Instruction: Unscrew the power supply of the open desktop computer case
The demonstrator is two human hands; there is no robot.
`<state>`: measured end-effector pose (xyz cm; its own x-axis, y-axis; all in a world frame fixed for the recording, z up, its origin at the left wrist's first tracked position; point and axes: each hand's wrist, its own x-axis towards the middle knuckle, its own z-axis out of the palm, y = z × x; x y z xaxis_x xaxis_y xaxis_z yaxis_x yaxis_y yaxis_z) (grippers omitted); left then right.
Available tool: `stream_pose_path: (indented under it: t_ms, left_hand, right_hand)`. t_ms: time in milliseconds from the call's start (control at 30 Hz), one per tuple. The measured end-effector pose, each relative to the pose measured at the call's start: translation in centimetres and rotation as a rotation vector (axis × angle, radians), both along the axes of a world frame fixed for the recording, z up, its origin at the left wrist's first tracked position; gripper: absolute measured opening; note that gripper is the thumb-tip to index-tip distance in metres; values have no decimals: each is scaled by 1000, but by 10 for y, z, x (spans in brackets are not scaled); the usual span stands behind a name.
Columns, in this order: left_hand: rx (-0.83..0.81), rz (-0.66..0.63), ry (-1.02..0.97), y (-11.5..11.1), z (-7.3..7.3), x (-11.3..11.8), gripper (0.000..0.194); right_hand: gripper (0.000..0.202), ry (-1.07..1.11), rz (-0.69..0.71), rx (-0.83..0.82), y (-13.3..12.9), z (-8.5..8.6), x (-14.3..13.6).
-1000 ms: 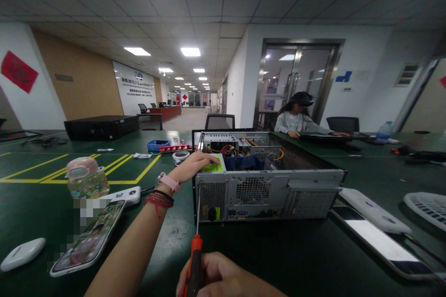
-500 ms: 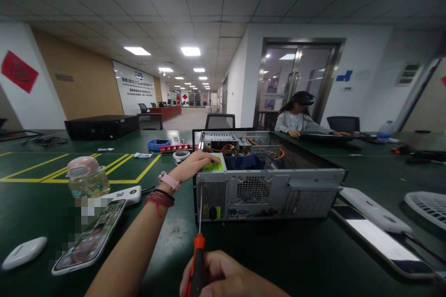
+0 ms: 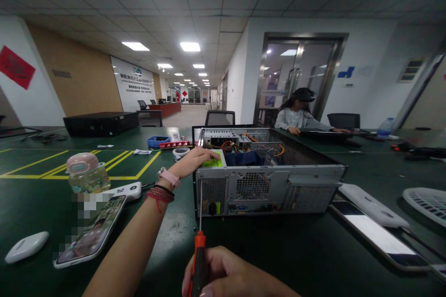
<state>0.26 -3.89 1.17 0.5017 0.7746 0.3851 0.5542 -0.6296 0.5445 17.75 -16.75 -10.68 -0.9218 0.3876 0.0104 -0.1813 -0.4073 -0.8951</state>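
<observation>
A desktop computer case (image 3: 278, 176) lies on its side with its top open and its rear panel towards me. My left hand (image 3: 198, 158) rests, fingers stretched out, on the power supply (image 3: 216, 162) with a yellow-green label in the case's left corner. In my right hand (image 3: 232, 269) is a screwdriver (image 3: 200, 246) with an orange and black handle, fingers wrapped round it. Its long thin shaft points up and away, the tip at the upper left of the rear panel, above the perforated grille. Any screw under the tip is too small to make out.
On the left are a lidded bottle (image 3: 87, 171), a phone (image 3: 94, 232) and a white case (image 3: 27, 247). Another phone (image 3: 376, 232) lies on the right beside a white device (image 3: 369, 204). Behind are a blue tray (image 3: 158, 142) and a seated person (image 3: 296, 116).
The view has tilted and shifted slightly. My left hand stays on the power supply, and my right hand keeps its hold on the screwdriver, with the tip at the same corner.
</observation>
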Motion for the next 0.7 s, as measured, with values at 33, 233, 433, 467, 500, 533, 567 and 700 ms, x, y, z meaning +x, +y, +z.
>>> stream_pose_path:
  t_ms: [33, 233, 433, 467, 500, 533, 567, 700]
  left_hand:
    - [-2, 4, -3, 0, 0, 0, 38]
    - [-23, 12, -21, -1, -1, 0, 37]
    - [-3, 21, 15, -1, 1, 1, 38]
    - [-1, 29, 27, -1, 1, 1, 39]
    - [-1, 39, 37, -2, 2, 2, 39]
    - [-5, 47, 44, -3, 3, 2, 40]
    - [-8, 54, 47, -4, 3, 2, 40]
    - [-13, 53, 47, -6, 5, 3, 40]
  right_hand:
    - [48, -29, 2, 9, 0, -4, -1]
    - [53, -241, 27, 24, 4, -28, -13]
    - [56, -276, -38, -31, 9, -25, -20]
    - [56, -277, -50, -48, 9, -24, -20]
    - [56, -279, -59, -56, 10, -23, -21]
    - [55, -284, -71, -59, 9, -23, -21]
    - [54, -295, -87, -56, 9, -22, -20]
    - [57, -354, -173, -24, 5, -19, -9]
